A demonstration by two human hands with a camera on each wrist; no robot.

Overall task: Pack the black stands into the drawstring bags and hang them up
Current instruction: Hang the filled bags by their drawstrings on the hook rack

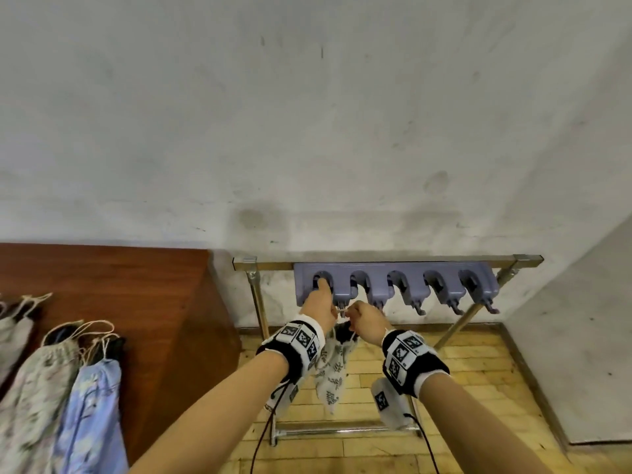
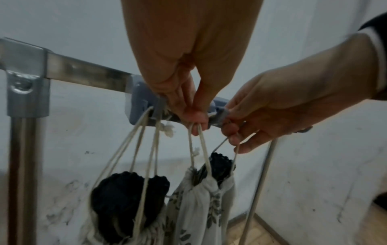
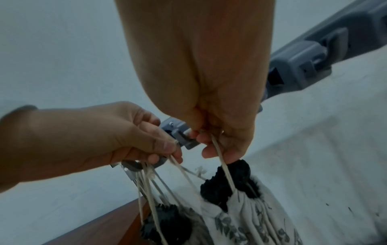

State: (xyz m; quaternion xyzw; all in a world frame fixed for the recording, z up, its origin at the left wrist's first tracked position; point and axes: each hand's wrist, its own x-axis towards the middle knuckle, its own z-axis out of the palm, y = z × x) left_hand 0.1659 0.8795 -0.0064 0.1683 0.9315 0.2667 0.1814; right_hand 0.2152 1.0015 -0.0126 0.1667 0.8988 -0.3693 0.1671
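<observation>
A white leaf-print drawstring bag [image 1: 333,367] hangs below my two hands at the left end of a lilac hook rack [image 1: 393,282]. A black stand [image 2: 222,162] pokes out of its gathered mouth. My left hand [image 2: 195,122] pinches the bag's cord loop close under the rack, with one finger stretched up onto the first slot in the head view. My right hand [image 3: 207,142] pinches another strand of the same cord beside a grey hook [image 3: 186,140]. A second bag [image 2: 125,199] with a black top hangs by its cords from the leftmost hook.
The rack sits on a metal tube frame [image 1: 256,302] against the wall. Several hooks to the right [image 1: 456,307] carry nothing. A brown wooden table [image 1: 136,302] at the left holds several more bags, one of them blue [image 1: 92,405]. A wall corner [image 1: 581,319] closes the right side.
</observation>
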